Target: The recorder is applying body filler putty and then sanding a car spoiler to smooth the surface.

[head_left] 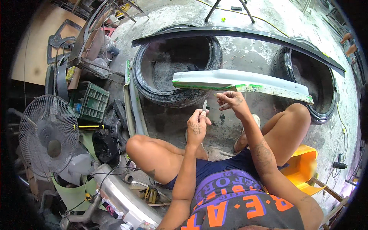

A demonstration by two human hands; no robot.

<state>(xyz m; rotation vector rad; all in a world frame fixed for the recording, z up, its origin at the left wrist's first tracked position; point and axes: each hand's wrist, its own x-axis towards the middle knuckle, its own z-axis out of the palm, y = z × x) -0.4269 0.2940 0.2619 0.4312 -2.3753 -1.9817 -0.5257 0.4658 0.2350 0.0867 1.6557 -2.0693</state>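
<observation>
My left hand (197, 124) is closed around a small knife (205, 105), its pale pointed blade sticking up past the thumb. To its right, my right hand (233, 102) is raised with thumb and forefinger pinched together; anything between the fingertips is too small to make out. Just beyond both hands, a long light-grey panel (245, 78) with bright green patches along its edges lies across two tires, the left tire (180, 100) and the right tire (331, 96). The right hand is close to the panel's near edge; whether it touches cannot be told.
A long black strip (237, 32) spans the tires farther back. Left of me stand a fan (50, 140), a green crate (94, 101) and a silver metal canister (126, 203). A yellow plastic container (303, 163) sits by my right thigh. A heat-gun-shaped tool (339, 162) lies farther right.
</observation>
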